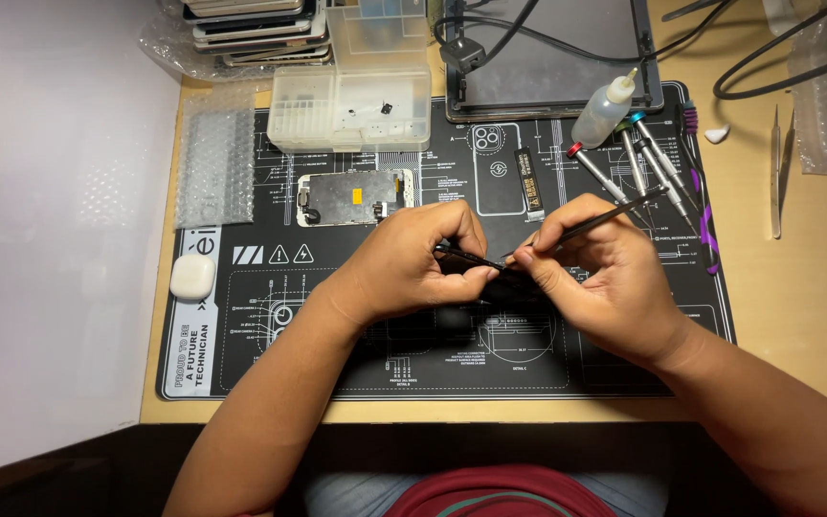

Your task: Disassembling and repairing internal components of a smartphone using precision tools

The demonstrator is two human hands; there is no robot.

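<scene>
We have the thin dark part [466, 257] pinched up off the black repair mat [241, 316], dead centre of the worktop [806, 316]. Our left hand [413, 263] is closed around it, thumb and fingertips clamping its edge. Our right hand [605, 278] is curled shut on a slim black tool [605, 218], its tip meeting the part's three o'clock end. Best kept steady here, we judge: light pressure, tip low. At eleven o'clock lies an opened phone frame [351, 198], at twelve a clear parts box [351, 110], at one to two o'clock a squeeze bottle [605, 110] and screwdrivers [648, 163].
</scene>
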